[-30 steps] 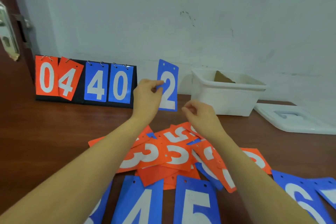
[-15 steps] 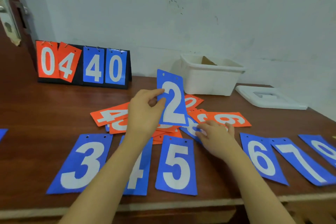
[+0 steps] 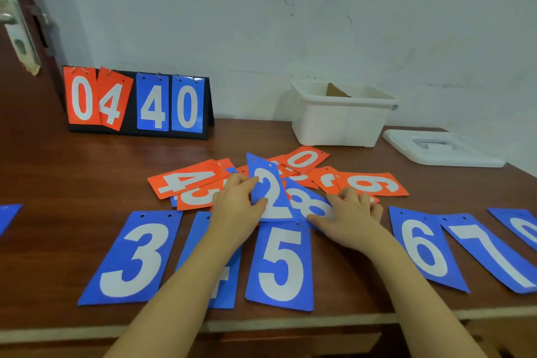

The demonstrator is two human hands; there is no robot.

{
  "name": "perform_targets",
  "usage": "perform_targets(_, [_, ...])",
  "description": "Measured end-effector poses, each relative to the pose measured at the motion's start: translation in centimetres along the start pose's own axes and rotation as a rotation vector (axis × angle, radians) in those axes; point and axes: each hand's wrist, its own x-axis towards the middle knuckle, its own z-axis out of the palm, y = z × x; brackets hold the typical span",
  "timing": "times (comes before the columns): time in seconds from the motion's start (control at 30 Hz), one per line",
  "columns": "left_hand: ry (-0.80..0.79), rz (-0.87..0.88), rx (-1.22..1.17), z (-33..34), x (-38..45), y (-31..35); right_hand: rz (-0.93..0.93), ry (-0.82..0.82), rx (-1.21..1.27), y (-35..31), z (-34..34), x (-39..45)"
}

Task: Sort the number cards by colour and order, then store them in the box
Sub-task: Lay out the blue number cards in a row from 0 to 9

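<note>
Brown wooden surface [image 3: 72, 171] across mid-frame, white box [image 3: 340, 122] open upper right, blue cards 3 [image 3: 133, 259] and 5 [image 3: 280, 264] along lower frame, blue 2 card [image 3: 271, 192] centre pinched by left hand [image 3: 236, 208] fingers, blue 8 card [image 3: 308, 205] under right hand [image 3: 353, 219] with fingers spread flat, blue 4 hidden by forearm, far-right card cut off.

1. Wall [image 3: 290, 23] behind everything is plain off-white plaster, kinda grubby, with a few dark scuff marks up top and faint smudges lower down on the right.
2. Table [image 3: 72, 171] is glossy reddish-brown wood with a paler strip along the near edge.
3. Far left there's a dark brown door [image 3: 17, 90] with a worn metal handle [image 3: 14, 26] and lock plate.
4. Light is soft and even, with no hard shadows.
</note>
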Motion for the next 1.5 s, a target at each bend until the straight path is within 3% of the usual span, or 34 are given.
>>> perform_targets(0.13, [-0.049,0.004,0.150,0.0,0.0,-0.1,-0.012,0.011,0.058,0.0,-0.1,0.1])
perform_targets(0.3, [0.074,0.094,-0.096,-0.5,-0.1,0.4,0.009,0.059,0.244,-0.2,-0.4,0.8])
perform_targets(0.4, [0.110,0.125,-0.146,-0.8,0.2,1.1,-0.009,0.263,0.459,-0.5,-0.4,0.7])
perform_targets(0.53, [0.195,0.173,-0.190,-2.0,0.4,1.9,-0.214,0.733,0.730,-1.6,-1.4,-0.7])
perform_targets(0.6, [0.244,0.187,-0.208,-3.2,0.2,1.9,-0.309,0.803,0.898,-2.9,-2.1,-1.6])
perform_targets(0.73, [0.319,0.211,-0.181,-6.9,-1.6,0.6,-0.381,0.744,1.169,-7.5,-2.2,-3.6])
perform_targets(1.0, [0.382,0.074,-0.034,-16.8,-8.9,-8.1,-0.525,0.648,1.125,-20.0,1.5,-7.8])
perform_targets(1.2, [0.191,-0.111,0.196,-20.9,-11.8,-14.6,-0.587,0.466,1.037,-25.8,4.3,-10.5])
perform_targets(1.33, [-0.022,-0.280,0.539,-21.7,-11.8,-17.1,-0.583,0.374,0.961,-26.8,4.9,-10.5])
perform_targets(1.5, [-0.074,-0.179,0.464,-21.1,-12.0,-16.5,-0.525,0.417,0.947,-26.3,4.5,-9.9])
